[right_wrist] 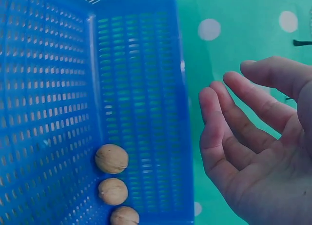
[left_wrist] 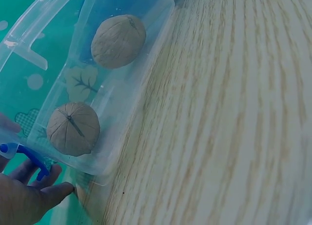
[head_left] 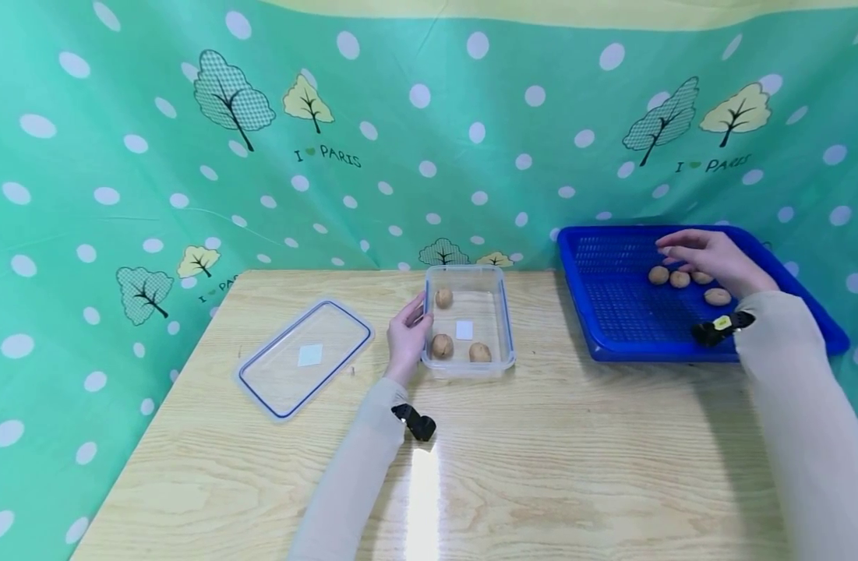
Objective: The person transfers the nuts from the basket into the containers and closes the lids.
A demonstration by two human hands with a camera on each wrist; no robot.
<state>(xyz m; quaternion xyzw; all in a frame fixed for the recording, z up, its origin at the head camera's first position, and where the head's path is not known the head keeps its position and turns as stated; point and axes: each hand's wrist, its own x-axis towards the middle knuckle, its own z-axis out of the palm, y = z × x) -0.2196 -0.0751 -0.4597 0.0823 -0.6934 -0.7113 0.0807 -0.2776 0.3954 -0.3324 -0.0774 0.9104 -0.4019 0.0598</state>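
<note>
A clear plastic food container with a blue-edged rim holds several walnuts; two of these walnuts show large in the left wrist view. My left hand holds the container by its left side, its fingers at the rim corner. Over the blue plastic basket, my right hand hovers with loosely bent fingers and nothing between them. Several walnuts lie in the basket beneath it, and the right wrist view shows some of these walnuts along the basket wall.
A clear lid with a blue seal lies flat on the wooden table, left of the container. Behind the table hangs a green dotted cloth. The basket stands at the table's back right.
</note>
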